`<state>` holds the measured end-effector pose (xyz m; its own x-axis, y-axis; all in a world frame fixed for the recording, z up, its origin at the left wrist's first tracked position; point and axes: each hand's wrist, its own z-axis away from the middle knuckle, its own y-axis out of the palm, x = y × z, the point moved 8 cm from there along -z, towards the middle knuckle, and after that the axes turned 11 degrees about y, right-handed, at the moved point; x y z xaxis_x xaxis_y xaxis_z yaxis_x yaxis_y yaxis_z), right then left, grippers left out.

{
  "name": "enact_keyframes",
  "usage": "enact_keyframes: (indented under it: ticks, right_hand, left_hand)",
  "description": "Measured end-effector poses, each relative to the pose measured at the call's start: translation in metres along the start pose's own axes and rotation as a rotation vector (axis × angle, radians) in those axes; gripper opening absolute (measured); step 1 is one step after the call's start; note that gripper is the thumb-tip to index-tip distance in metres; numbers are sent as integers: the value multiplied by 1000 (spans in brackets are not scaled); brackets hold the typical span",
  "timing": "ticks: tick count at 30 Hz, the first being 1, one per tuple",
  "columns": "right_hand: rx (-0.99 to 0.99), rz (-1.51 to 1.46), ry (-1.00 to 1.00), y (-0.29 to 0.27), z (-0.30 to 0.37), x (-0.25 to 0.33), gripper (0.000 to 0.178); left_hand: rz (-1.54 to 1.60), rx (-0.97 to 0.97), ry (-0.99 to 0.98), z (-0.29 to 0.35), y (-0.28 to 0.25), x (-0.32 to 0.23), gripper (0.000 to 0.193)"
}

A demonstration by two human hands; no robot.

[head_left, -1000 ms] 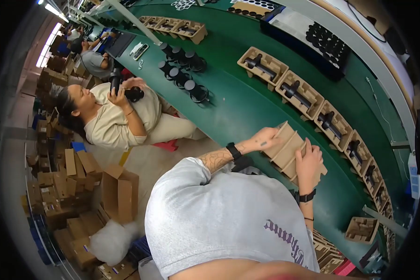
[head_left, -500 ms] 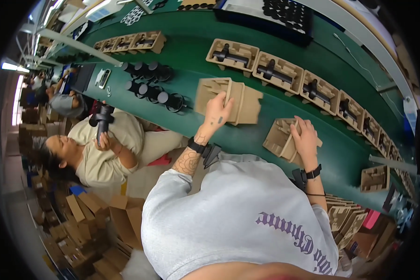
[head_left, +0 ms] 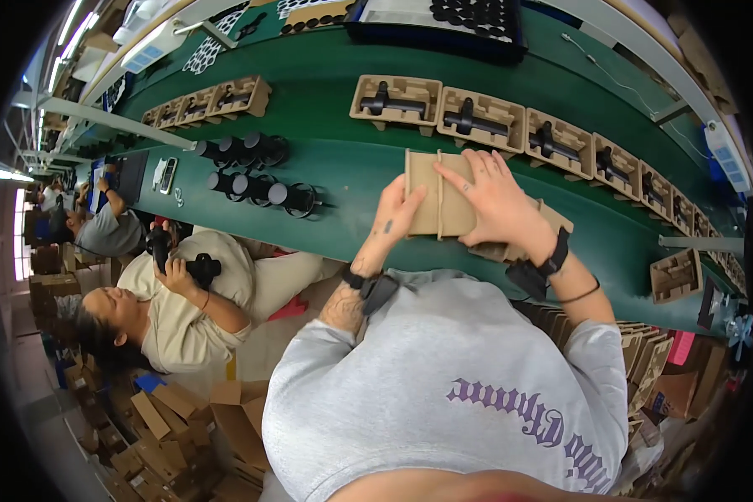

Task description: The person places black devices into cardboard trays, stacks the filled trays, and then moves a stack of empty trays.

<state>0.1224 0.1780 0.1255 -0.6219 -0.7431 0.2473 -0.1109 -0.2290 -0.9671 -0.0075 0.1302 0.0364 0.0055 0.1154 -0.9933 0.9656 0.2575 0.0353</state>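
In front of my body, my left hand (head_left: 397, 207) grips the left end of a brown moulded pulp tray (head_left: 424, 216), its thumb on the near face. My right hand (head_left: 498, 199) lies spread over the same tray's right part, fingers apart and stretched out. Its palm side is hidden, and so are the left fingertips. A second pulp tray (head_left: 554, 219) sits partly covered under my right wrist. Beyond my hands, a row of pulp trays (head_left: 396, 89) curves away to the right; the nearer ones each hold a black tubular part with a crosspiece (head_left: 474, 122).
Several black cylindrical parts (head_left: 291, 196) stand on the green bench (head_left: 343, 243) to the left. Another pulp tray (head_left: 676, 276) is at the right, near a metal post. A co-worker (head_left: 194, 280) at the left handles a black part. Cardboard boxes (head_left: 171, 414) crowd the floor.
My right hand has left the second tray and moved left and up onto the tray held by my left hand. That tray has turned and shifted right. The co-worker's black part has tilted.
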Motion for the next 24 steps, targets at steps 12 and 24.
enact_keyframes:
  ticks: [12, 24]
  right_hand:
    - [-345, -512, 446, 90, 18, -2, 100]
    - [-88, -72, 738, 183, 42, -59, 62]
  left_hand:
    - [-786, -149, 154, -69, -87, -22, 24]
    - [-1410, 264, 360, -100, -71, 121, 19]
